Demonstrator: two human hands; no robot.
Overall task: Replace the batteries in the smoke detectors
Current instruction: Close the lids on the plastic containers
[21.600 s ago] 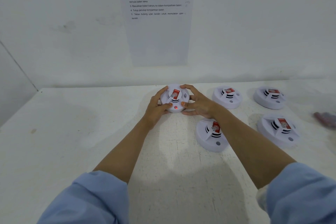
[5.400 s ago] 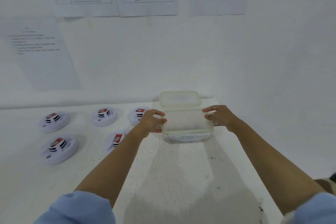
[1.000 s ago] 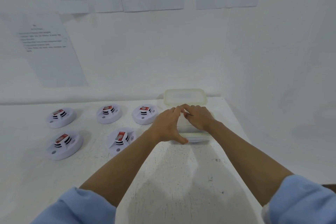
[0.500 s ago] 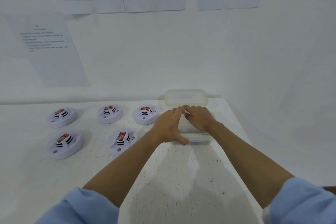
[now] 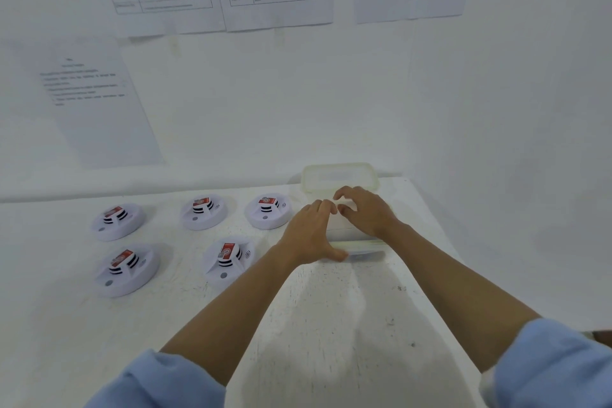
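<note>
At my far left, five round white plastic smoke detectors (image 5: 127,270) with red labels on top sit on the white painted counter (image 5: 331,325). Two are in the near row and three in the back row, all apart from one another. Right of the back row's last detector (image 5: 268,210), the left hand (image 5: 311,235) lies palm down on the lid of a translucent rectangular plastic box (image 5: 344,228). Its fingers (image 5: 319,209) are stretched out and released, gripping nothing, with the thumb down at the box's near edge. Just beside it, with the fingertips of the two hands nearly meeting, the right hand (image 5: 367,212) arches over the same lid. Its fingers (image 5: 347,190) are bent, and from this angle I cannot tell whether they pinch something on the lid or only rest there. Directly behind the box, by the wall, a second translucent plastic container (image 5: 339,175) sits near the counter's back right corner. Light blue sleeves (image 5: 546,368) cover both arms at the bottom of my view.
</note>
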